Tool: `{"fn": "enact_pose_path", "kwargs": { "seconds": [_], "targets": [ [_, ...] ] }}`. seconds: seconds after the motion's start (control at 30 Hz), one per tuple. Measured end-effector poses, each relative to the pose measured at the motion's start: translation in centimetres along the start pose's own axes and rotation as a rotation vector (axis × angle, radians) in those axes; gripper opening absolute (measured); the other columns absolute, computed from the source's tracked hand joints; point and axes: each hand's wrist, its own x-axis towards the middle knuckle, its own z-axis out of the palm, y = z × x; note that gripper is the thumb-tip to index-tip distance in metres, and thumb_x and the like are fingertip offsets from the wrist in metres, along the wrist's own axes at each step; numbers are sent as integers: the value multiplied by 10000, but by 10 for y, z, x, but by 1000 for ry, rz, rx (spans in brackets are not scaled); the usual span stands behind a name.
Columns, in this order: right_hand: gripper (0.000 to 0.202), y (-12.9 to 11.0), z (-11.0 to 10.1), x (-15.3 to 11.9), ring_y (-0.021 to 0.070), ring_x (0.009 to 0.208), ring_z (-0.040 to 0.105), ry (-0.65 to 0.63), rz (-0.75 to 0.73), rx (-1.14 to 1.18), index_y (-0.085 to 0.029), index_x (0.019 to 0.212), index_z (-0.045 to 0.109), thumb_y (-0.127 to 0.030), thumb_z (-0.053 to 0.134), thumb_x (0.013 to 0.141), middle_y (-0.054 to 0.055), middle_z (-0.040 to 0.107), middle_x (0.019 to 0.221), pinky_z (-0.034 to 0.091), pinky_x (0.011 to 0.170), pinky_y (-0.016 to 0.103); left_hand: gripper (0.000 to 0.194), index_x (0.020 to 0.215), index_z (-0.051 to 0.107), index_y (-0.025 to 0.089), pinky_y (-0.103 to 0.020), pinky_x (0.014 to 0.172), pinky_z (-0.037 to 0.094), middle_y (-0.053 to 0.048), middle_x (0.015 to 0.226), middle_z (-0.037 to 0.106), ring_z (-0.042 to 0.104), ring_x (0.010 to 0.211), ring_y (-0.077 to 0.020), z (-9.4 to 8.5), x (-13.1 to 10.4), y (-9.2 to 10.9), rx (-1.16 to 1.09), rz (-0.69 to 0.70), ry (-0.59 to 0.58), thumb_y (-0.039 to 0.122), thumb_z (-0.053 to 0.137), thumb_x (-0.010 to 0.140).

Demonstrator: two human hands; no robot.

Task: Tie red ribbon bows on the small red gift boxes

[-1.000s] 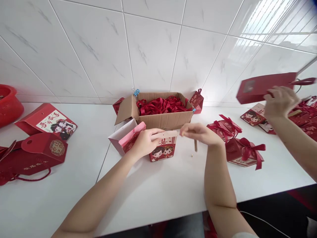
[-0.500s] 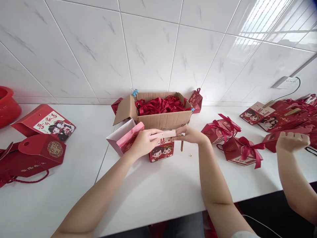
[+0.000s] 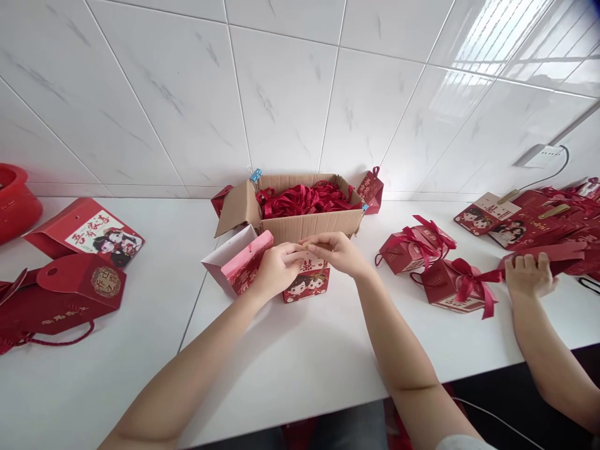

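Observation:
A small red gift box [image 3: 307, 287] with two cartoon figures and a gold-red character stands upright on the white table. My left hand [image 3: 277, 270] is closed on its top left edge. At the top of the box, the fingers of my right hand [image 3: 338, 251] are pinched together, and a small gold stud [image 3: 306, 247] shows between both hands' fingertips. The fingers partly hide the stud and the box top. Left of my left hand, an open pink-and-red box [image 3: 239, 262] leans with its pale inside showing.
Behind stands a cardboard carton [image 3: 307, 225] of red ribbons [image 3: 304, 199]. Ribboned boxes [image 3: 457, 284] sit to the right, near another person's hand [image 3: 529, 275] on a red box. Red boxes [image 3: 79, 290] and a red tub [image 3: 16, 203] are at left.
My right hand has moved left and in over the box top. The gold stud that lay on the table is gone from there. The other person's hand has lowered onto a red box.

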Motion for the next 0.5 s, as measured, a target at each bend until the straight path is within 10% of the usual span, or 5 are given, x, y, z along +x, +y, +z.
{"fn": "enact_pose_path", "kwargs": {
  "seconds": [0.17, 0.5],
  "targets": [
    [242, 14, 10, 9, 162, 754, 657, 256, -30, 151, -165, 842, 669, -394, 595, 824, 55, 710, 808, 517, 699, 285, 242, 979, 673, 135, -372, 832, 557, -83, 986, 731, 689, 915, -242, 1, 1, 2, -16, -18, 4, 135, 546, 774],
    [234, 40, 32, 15, 140, 656, 568, 633, -187, -377, -205, 976, 578, -307, 374, 925, 27, 652, 786, 435, 633, 249, 185, 919, 498, 200, -296, 809, 525, -18, 909, 627, 630, 899, -166, 6, -1, -5, 29, 122, 109, 117, 539, 759]
  ]
}}
